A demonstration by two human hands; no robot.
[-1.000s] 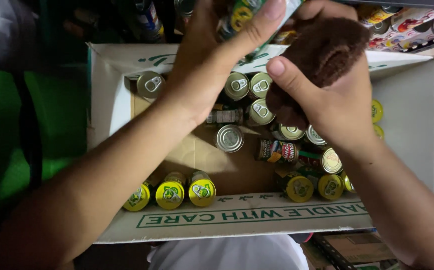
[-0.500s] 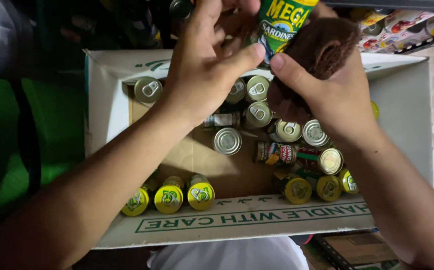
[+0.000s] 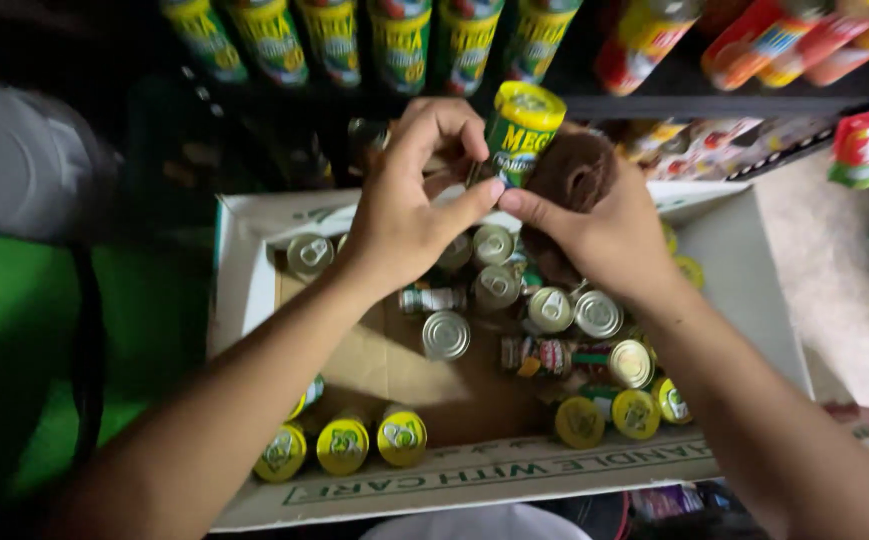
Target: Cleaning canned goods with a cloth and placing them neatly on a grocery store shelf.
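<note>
Near the top centre of the frame both hands meet around a green can with a yellow lid (image 3: pixel 517 140), held upright above an open cardboard box (image 3: pixel 244 300). The left hand (image 3: pixel 409 215) curls around the can's left side, its fingers bent over the label and its thumb reaching across to the lower edge, so the can is pinched firmly, which steadies it. The right hand (image 3: pixel 604 235) presses a dark brown cloth (image 3: pixel 569 175) against the can's right side with thumb and fingers closed on the fabric; the cloth sits between palm and can, a grip that suits rubbing the surface. Below the hands, in the middle of the frame, the box holds more cans: several with silver tops (image 3: pixel 446 335) stand upright or lie tilted toward the centre and right, while a row of yellow-lidded cans (image 3: pixel 344 445) lines the lower left edge and another cluster (image 3: pixel 634 412) sits at the lower right. Bare cardboard shows in the box's left-centre part. Along the top edge a shelf carries a row of matching green cans (image 3: pixel 399 40), side by side, with red packages (image 3: pixel 754 45) at the upper right
</note>
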